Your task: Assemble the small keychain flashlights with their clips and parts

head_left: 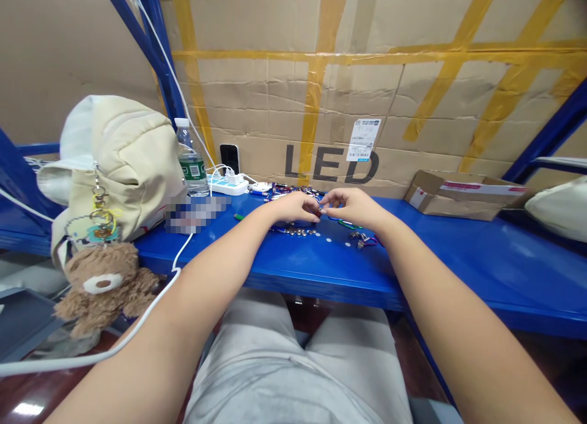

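My left hand (298,208) and my right hand (348,206) meet above the blue shelf top (302,259), their fingertips pinched close together. A small dark piece sits between the fingertips, too small to name. Just below my left hand lies a row of small shiny metal pieces (300,232). A little cluster of metal parts (360,238) lies below my right hand, and green carabiner-like clips (347,223) lie beside it. Behind the hands is a pile of colourful small metal items (287,190), partly hidden by my left hand.
On the left stand a cream backpack (132,155) with a teddy bear (103,283), a water bottle (191,161) and a white power strip (228,186). A white cable (151,320) crosses my left forearm. An open cardboard box (468,198) stands at right; a large carton (257,106) backs the shelf.
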### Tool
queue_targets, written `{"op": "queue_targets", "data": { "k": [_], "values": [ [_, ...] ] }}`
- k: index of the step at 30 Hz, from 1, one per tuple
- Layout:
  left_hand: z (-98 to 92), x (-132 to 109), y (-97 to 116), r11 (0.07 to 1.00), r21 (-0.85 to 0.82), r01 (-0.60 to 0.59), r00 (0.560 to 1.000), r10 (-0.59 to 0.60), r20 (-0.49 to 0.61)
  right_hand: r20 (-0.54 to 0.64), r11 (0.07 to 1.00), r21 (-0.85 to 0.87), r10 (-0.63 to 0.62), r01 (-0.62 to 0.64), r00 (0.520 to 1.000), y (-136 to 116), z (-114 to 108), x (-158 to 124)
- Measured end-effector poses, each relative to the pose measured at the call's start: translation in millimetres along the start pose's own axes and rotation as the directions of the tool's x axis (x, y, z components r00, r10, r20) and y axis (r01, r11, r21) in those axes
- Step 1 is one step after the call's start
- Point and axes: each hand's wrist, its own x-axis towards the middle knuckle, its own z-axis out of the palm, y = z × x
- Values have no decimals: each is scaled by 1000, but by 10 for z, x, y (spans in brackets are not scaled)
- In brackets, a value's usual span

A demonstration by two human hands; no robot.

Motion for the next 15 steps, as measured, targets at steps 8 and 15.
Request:
{"op": "queue_targets", "data": {
  "k": [8,15],
  "values": [
    [-42,-6,-32,995,83,55,997,-51,-50,112,998,-59,5,1,994,-65,-53,-42],
    [-45,24,-121,993,87,79,994,-72,-82,338,989,-126,-33,80,941,-9,99,-18]
  ]
}}
